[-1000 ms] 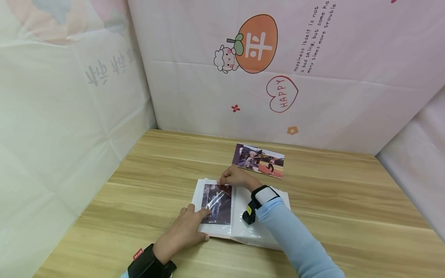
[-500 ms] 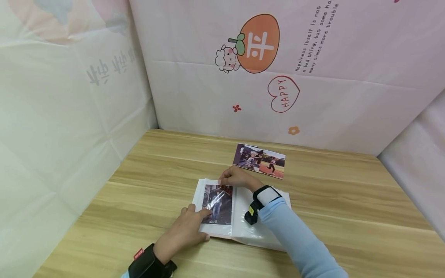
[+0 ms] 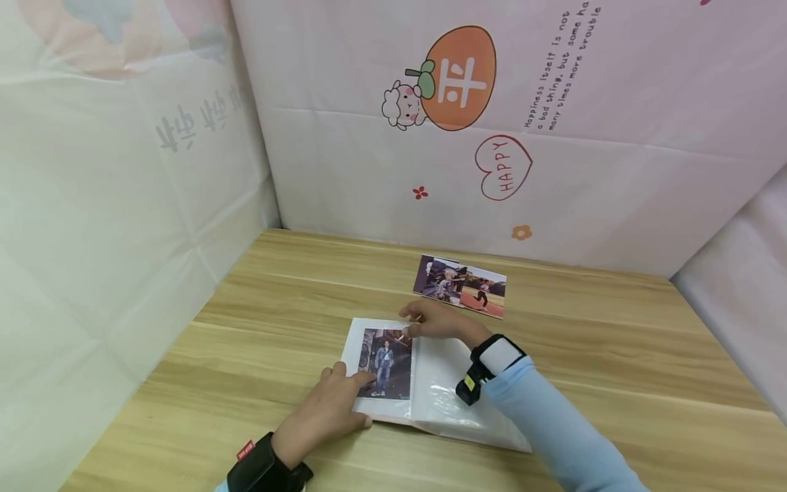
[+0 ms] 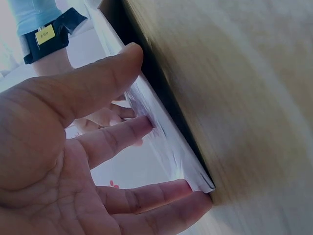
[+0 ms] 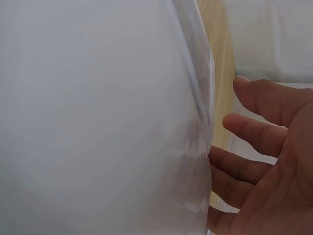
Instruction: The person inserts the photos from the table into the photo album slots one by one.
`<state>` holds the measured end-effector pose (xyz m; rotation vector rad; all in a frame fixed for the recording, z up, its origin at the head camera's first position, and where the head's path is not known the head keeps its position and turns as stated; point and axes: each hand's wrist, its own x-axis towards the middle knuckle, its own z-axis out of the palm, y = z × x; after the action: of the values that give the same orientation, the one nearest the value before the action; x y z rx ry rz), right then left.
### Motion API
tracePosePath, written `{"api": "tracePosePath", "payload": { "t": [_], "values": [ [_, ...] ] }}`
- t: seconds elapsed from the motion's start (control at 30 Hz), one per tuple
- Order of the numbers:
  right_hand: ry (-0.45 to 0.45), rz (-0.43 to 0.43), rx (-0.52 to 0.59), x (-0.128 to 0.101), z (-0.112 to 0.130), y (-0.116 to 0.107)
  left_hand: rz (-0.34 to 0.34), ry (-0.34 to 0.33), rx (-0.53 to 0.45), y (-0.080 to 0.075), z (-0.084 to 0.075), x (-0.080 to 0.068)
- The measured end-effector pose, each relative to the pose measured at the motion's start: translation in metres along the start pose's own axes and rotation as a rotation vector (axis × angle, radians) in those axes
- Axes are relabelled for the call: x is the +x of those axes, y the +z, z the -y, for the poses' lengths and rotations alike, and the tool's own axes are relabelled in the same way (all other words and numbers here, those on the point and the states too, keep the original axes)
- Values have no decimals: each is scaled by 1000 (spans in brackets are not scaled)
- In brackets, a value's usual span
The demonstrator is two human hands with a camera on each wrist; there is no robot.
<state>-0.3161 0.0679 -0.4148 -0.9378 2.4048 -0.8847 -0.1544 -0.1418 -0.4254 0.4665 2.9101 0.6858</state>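
An open photo album [image 3: 451,393] with clear plastic pockets lies on the wooden table. Its left page bears a photo [image 3: 399,376] of a person in blue clothes; the facing page is white and glossy. My left hand [image 3: 328,406] rests on the album's near left corner, fingers over the page and photo edge, thumb at the lower border. In the left wrist view its fingertips touch the album's edge [image 4: 168,122]. My right hand [image 3: 439,320] is at the top of the album near the fold, fingers spread and holding nothing. The right wrist view shows them beside the plastic page edge [image 5: 203,98].
Behind the album lie several overlapping loose photos [image 3: 484,292], one showing a runner on a red track. A printed white cloth [image 3: 344,171] forms the back wall, and another pale cloth [image 3: 123,239] stands at the left. Bare table [image 3: 615,355] extends to the right.
My right hand has let go of the pocket's top edge by the photo and shifted slightly right, its fingers spreading. The glare on the photo has gone. My left hand stays in place.
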Motion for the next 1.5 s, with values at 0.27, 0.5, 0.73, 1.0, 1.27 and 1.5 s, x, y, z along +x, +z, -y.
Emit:
{"api": "tracePosePath", "payload": {
  "t": [0.27,0.5,0.73,1.0,1.27,1.5],
  "values": [
    [-34,-20,-58,-32,-6,-5,9,-3,5,1,0,-1],
    [-132,-51,-160,-63,-19,-11,-6,-1,15,2,2,1],
    [-109,-93,-214,-100,-29,-11,2,11,23,1,3,2],
    [-65,-156,-227,-141,-37,-3,24,2,13,-1,2,3],
    [-72,-188,-229,-166,-46,8,30,12,16,-1,1,5],
    [-51,-194,-194,-169,-49,17,32,7,22,0,1,5]
  ]
}}
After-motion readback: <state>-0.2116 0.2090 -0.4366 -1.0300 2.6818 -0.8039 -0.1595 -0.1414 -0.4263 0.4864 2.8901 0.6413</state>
